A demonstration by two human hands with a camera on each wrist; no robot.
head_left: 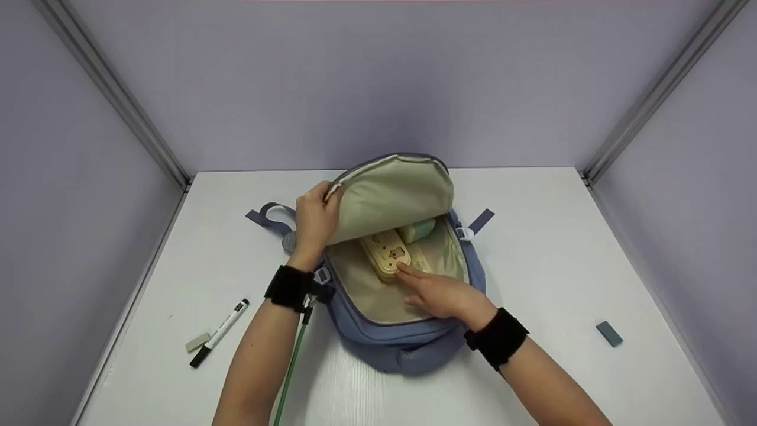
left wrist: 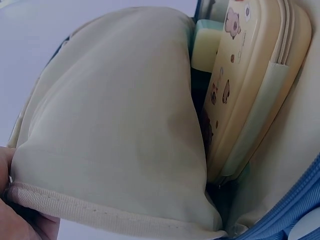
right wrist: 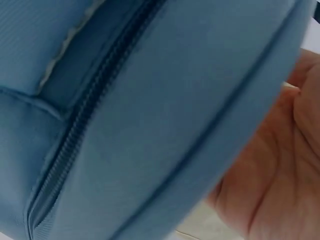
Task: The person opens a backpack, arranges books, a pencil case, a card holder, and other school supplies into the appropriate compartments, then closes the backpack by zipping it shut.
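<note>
A blue backpack [head_left: 378, 349] lies on the table with its main compartment unzipped and its cream lining [head_left: 366, 296] exposed. My left hand [head_left: 316, 219] grips the edge of the raised front flap [head_left: 396, 195], holding it up. In the left wrist view, thumb and fingers pinch the flap's border [left wrist: 100, 210]. Inside sits a yellow pencil case [head_left: 387, 248] with small cartoon prints. My right hand [head_left: 443, 293] reaches into the opening, its extended fingertips at the case's near end. Beside the case is a green and yellow block-like item [head_left: 419, 229], partly hidden by the flap.
On the left lie a black-capped white marker [head_left: 220, 332] and a small pale green block [head_left: 197, 342]. A dark teal block [head_left: 609, 333] is far right. Backpack straps [head_left: 269, 219] spread at the sides. Pale panels [head_left: 378, 89] surround the white table [head_left: 550, 248].
</note>
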